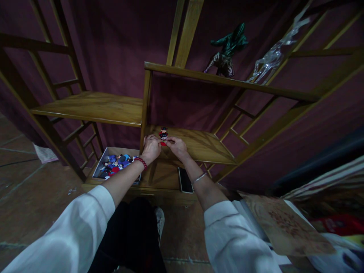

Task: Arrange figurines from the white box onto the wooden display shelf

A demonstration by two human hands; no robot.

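Observation:
Both my hands meet at the left end of the middle wooden shelf point(199, 146). Between my fingertips is a small figurine point(163, 139) with a dark head and a red base. My left hand point(152, 147) is closed on its left side, and my right hand point(176, 146) pinches it from the right. Just behind stands another small figurine point(163, 131) in red and black on the shelf. Below my left forearm sits an open box point(105, 156) holding several small figurines in blue, black, white and red.
A dark-screened phone point(185, 180) lies on the lower board beneath my right wrist. Overhead, the upper shelf point(199, 76) carries a green-cloaked statue point(227, 49) and a clear glass-like figure point(273, 57). A left shelf point(93, 108) juts out beside the upright post. Papers point(284, 223) lie at the right.

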